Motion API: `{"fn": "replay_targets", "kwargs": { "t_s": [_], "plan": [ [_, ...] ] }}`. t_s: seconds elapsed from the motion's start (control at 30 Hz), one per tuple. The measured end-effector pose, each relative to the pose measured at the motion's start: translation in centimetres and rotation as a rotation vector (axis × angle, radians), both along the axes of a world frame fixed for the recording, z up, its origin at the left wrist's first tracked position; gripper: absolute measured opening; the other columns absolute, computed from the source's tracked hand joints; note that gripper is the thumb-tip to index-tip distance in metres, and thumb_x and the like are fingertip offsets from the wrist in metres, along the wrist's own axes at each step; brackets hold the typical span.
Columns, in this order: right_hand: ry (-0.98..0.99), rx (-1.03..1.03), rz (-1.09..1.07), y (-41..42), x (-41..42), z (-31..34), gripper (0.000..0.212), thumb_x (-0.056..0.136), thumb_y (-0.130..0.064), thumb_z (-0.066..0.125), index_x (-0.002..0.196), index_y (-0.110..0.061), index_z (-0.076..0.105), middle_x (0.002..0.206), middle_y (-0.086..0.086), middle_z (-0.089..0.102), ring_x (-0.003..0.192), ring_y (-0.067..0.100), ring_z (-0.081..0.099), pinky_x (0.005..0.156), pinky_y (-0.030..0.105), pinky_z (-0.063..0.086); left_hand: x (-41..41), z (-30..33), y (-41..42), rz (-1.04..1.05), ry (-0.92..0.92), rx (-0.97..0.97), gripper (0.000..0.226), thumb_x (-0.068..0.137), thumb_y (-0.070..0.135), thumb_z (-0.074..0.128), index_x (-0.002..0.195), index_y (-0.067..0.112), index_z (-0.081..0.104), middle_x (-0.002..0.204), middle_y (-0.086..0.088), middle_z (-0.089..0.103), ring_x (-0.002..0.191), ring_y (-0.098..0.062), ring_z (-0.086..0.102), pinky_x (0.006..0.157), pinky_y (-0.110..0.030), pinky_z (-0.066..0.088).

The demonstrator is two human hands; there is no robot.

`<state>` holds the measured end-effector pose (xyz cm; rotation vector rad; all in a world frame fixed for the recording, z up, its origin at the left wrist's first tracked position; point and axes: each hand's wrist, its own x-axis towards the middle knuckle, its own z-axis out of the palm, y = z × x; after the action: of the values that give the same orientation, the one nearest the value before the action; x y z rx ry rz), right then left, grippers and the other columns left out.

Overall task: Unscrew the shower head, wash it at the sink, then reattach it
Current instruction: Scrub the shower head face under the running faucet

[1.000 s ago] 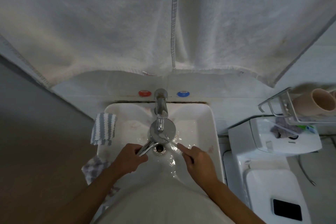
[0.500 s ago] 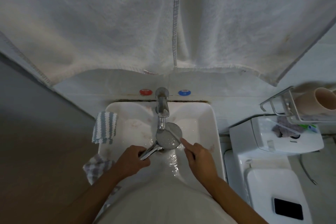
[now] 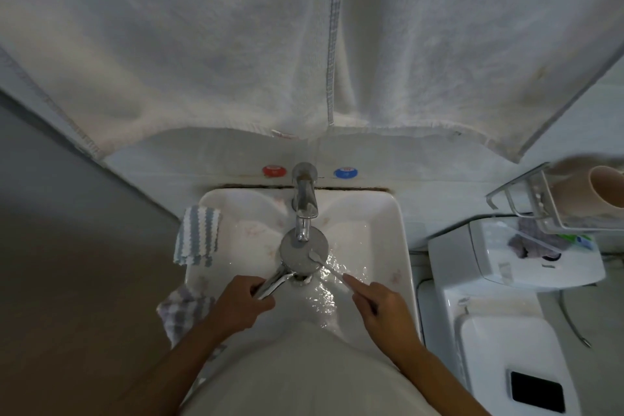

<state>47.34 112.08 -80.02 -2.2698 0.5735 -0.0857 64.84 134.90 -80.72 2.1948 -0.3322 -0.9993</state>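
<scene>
Over the white sink [image 3: 388, 213], directly under the chrome faucet [image 3: 305, 201], the shower head [image 3: 304, 252] is held face-up with its round disc in the running water. Its chrome handle runs down toward 7 o'clock into the left hand [image 3: 236, 304], whose fingers are wrapped closed around the lower end of the handle. The right hand [image 3: 381, 307] sits at about 4 o'clock from the disc, fingers pinched together on a thin pale brush [image 3: 332, 268], probably a toothbrush, though the view is too dim to be sure. Its bristle end touches the disc's face near the 4 o'clock edge.

As a thing to handle, the shower head looks rigid and fairly light, but it is polished metal or plated plastic and thoroughly wet, so I judge it slippery. The handle is the sensible place to grip, as now, since it gives leverage to tilt the face under the stream and keeps the spray plate clear for scrubbing. A grip nearer the neck would steady it better against the pushing of the brush. The threaded end, hidden inside the fist, should be kept from knocking the basin.

Round the sink, a striped cloth [image 3: 199, 235] hangs over the rim at 9 o'clock and a towel [image 3: 236, 44] hangs above at 12 o'clock.
</scene>
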Motion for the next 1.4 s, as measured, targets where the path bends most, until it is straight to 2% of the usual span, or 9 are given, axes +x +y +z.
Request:
{"fn": "replay_targets", "kwargs": {
  "t_s": [0.13, 0.33, 0.5, 0.6, 0.73, 0.93, 1.03, 1.2, 1.4],
  "plan": [
    [-0.006, -0.019, -0.057, -0.5, -1.4, 0.0, 0.04, 0.089, -0.022, 0.058, 0.122, -0.044, 0.064, 0.059, -0.012, 0.046, 0.06, 0.002, 0.053, 0.056, 0.007, 0.036, -0.3, -0.1, 0.5, 0.005, 0.006, 0.016, 0.023, 0.076, 0.015, 0.071, 0.071, -0.004, 0.059, 0.049, 0.0, 0.043, 0.033, -0.012, 0.038, 0.035, -0.021, 0.033],
    [-0.018, -0.033, -0.042, -0.2, -1.8, 0.2, 0.042, 0.086, -0.016, 0.062, 0.119, -0.042, 0.066, 0.058, -0.007, 0.046, 0.06, 0.005, 0.053, 0.054, 0.006, 0.035, -0.6, 0.6, 0.4, 0.059, 0.042, 0.01, 0.022, 0.077, 0.013, 0.071, 0.061, 0.013, 0.055, 0.047, 0.002, 0.04, 0.033, -0.013, 0.036, 0.035, -0.022, 0.033],
    [-0.022, -0.056, -0.073, 0.1, -1.3, 0.0, 0.048, 0.09, -0.01, 0.064, 0.126, -0.041, 0.062, 0.062, -0.004, 0.051, 0.055, 0.009, 0.052, 0.055, 0.016, 0.04, -0.7, 0.7, 0.6, 0.088, 0.112, 0.001, 0.02, 0.079, 0.013, 0.069, 0.074, -0.005, 0.064, 0.049, -0.004, 0.047, 0.034, -0.017, 0.041, 0.036, -0.023, 0.036],
    [-0.036, -0.03, -0.064, 0.0, -0.6, -0.1, 0.049, 0.092, -0.012, 0.062, 0.129, -0.044, 0.056, 0.064, -0.004, 0.053, 0.056, 0.008, 0.052, 0.056, 0.026, 0.047, -1.0, 0.9, 0.7, 0.104, 0.161, -0.023, 0.018, 0.08, 0.011, 0.066, 0.08, -0.007, 0.066, 0.051, -0.006, 0.051, 0.035, -0.018, 0.043, 0.037, -0.023, 0.035],
    [-0.086, 0.042, 0.022, 0.6, -0.3, 0.1, 0.043, 0.09, -0.019, 0.058, 0.126, -0.043, 0.061, 0.061, -0.011, 0.046, 0.056, 0.008, 0.051, 0.056, 0.018, 0.042, -1.0, 0.7, 1.0, 0.18, 0.193, -0.041, 0.016, 0.081, 0.009, 0.066, 0.084, -0.007, 0.069, 0.055, -0.008, 0.053, 0.036, -0.018, 0.042, 0.037, -0.022, 0.034],
    [-0.088, -0.018, -0.062, 0.3, 1.0, -0.2, 0.048, 0.09, -0.007, 0.064, 0.129, -0.035, 0.059, 0.063, -0.005, 0.047, 0.053, 0.01, 0.048, 0.055, 0.025, 0.044, -1.2, 1.1, 0.9, 0.196, 0.235, -0.057, 0.013, 0.083, 0.008, 0.065, 0.086, -0.002, 0.071, 0.053, -0.002, 0.056, 0.037, -0.018, 0.043, 0.038, -0.023, 0.034],
    [-0.098, 0.016, -0.003, 0.6, 1.2, -0.2, 0.042, 0.09, -0.014, 0.061, 0.127, -0.035, 0.063, 0.062, -0.005, 0.047, 0.054, 0.009, 0.048, 0.055, 0.028, 0.045, -1.2, 1.2, 0.8, 0.205, 0.236, -0.058, 0.018, 0.084, 0.011, 0.065, 0.088, -0.006, 0.07, 0.05, -0.002, 0.054, 0.036, -0.018, 0.042, 0.038, -0.022, 0.033],
    [-0.087, 0.011, 0.005, 0.4, 0.9, -0.5, 0.043, 0.092, -0.016, 0.06, 0.128, -0.038, 0.062, 0.063, -0.004, 0.048, 0.055, 0.01, 0.05, 0.056, 0.03, 0.046, -1.0, 1.4, 0.6, 0.215, 0.23, -0.034, 0.032, 0.084, 0.019, 0.066, 0.081, -0.012, 0.063, 0.042, -0.008, 0.048, 0.033, -0.017, 0.039, 0.039, -0.022, 0.032],
    [-0.083, 0.001, 0.014, 0.4, 2.7, -0.4, 0.042, 0.092, -0.015, 0.059, 0.129, -0.035, 0.061, 0.062, -0.006, 0.044, 0.055, 0.008, 0.046, 0.056, 0.023, 0.042, -1.1, 1.1, 0.7, 0.23, 0.22, -0.024, 0.033, 0.084, 0.028, 0.067, 0.072, -0.002, 0.064, 0.046, -0.013, 0.05, 0.039, -0.019, 0.042, 0.042, -0.024, 0.034]
  ]
}}
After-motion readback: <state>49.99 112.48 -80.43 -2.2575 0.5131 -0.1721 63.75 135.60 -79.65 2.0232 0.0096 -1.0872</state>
